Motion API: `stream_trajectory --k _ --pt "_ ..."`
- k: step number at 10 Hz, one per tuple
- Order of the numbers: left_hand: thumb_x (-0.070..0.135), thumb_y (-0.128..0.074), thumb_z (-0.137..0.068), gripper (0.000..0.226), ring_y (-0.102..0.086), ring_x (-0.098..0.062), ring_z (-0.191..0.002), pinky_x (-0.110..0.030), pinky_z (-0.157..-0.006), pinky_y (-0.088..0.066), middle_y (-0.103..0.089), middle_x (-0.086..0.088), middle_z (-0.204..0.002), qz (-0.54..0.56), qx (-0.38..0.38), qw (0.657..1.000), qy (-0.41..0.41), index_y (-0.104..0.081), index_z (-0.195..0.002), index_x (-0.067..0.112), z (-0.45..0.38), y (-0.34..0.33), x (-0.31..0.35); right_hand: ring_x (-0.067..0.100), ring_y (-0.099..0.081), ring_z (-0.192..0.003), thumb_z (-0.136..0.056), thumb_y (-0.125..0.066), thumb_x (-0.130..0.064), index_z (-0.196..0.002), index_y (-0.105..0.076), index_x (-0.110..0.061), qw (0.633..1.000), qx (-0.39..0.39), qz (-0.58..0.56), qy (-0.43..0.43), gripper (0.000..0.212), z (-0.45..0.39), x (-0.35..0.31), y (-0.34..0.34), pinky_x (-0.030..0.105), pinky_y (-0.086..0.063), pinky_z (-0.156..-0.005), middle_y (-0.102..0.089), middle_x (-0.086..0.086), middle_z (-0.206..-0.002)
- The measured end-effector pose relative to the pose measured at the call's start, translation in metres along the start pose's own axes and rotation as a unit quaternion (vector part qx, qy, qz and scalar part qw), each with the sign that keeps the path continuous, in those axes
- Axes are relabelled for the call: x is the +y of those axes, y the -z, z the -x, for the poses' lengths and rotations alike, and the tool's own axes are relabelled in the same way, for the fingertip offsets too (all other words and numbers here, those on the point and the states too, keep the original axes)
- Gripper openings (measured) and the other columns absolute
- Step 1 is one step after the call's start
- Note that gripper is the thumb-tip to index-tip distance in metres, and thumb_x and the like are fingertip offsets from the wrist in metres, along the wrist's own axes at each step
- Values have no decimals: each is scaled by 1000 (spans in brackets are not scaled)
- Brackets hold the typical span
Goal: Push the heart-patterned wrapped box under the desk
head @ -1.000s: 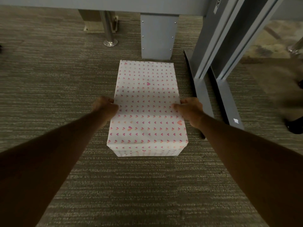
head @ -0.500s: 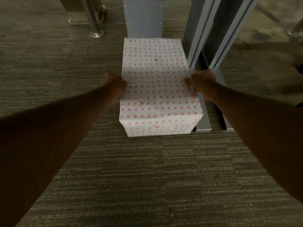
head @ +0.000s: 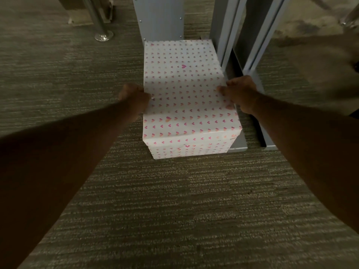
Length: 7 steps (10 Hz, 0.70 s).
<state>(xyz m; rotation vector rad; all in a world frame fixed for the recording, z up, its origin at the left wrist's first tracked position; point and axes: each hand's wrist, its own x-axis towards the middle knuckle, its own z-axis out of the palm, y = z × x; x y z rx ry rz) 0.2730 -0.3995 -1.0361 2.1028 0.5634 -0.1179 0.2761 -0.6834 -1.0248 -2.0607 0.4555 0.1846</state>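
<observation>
My left hand (head: 134, 98) and right hand (head: 240, 93) clamp the box (head: 186, 98) on the carpet (head: 174, 210) — its far end meets the desk leg (head: 159, 18), likely to jam or skew.

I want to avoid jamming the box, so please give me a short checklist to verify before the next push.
1. Left hand on the left side of the heart-patterned box: ok.
2. Right hand on its right side: ok.
3. Box flat on the carpet: ok.
4. Path ahead free: not ok, the far edge meets the grey panel.
5. Right side clearance: not ok, the box sits against the grey desk leg base.
6. Firmness of grip: cannot tell.
</observation>
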Motion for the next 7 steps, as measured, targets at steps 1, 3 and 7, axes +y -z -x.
stream_trajectory --k 1,3,7 --pt "16 -63 -91 28 -65 -20 -93 -24 -53 -47 -67 -7 -113 8 8 1000 3 -64 -118 9 -2 -3 0 24 -71 -94 -87 -76 -30 -116 -66 -10 1000 10 3 11 37 -5 2 -1 18 -52 -44 -69 10 -120" --pt "17 -59 -93 29 -65 -26 -108 -33 -73 -55 -65 -10 -123 20 -21 999 12 -62 -121 11 4 -3 0 17 -70 -80 -88 -74 -39 -116 -68 -13 999 27 13 12 39 -11 9 -6 14 -49 -40 -71 9 -118" --pt "66 -57 -79 103 -5 -37 -152 -55 -118 -13 -3 -14 -167 -301 20 916 -263 -6 -157 21 70 -3 -8 39 -20 -153 -86 -59 -65 -160 -17 -12 928 100 301 195 101 60 12 -15 53 -20 -123 -21 18 -167"
